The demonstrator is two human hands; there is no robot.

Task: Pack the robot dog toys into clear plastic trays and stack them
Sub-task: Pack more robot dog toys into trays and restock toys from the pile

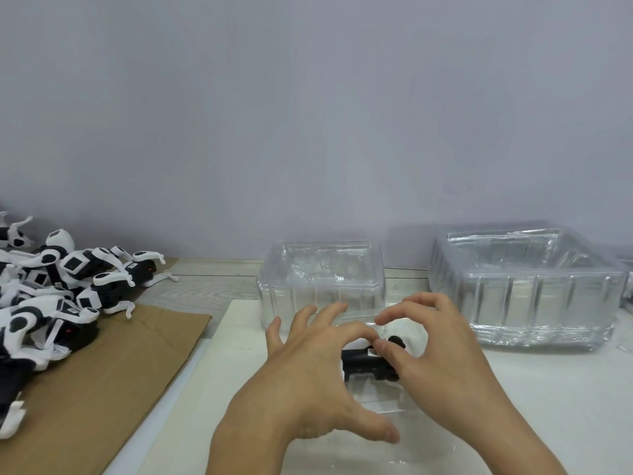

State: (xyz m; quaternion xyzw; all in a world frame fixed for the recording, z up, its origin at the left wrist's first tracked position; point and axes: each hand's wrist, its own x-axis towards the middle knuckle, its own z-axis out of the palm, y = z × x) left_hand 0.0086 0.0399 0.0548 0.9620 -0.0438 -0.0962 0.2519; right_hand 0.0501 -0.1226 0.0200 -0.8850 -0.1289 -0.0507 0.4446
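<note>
Toy [368, 363] sits in the near clear tray [376, 419], long axis 9-to-3 | your right hand [442, 354] pinches its 3 o'clock end, nearer | left hand [308, 368] spread loose, holding nothing, at 9 o'clock.

Single head-worn view, forward and down, close above the left hand [308, 368], wall [308, 114] behind.
</note>
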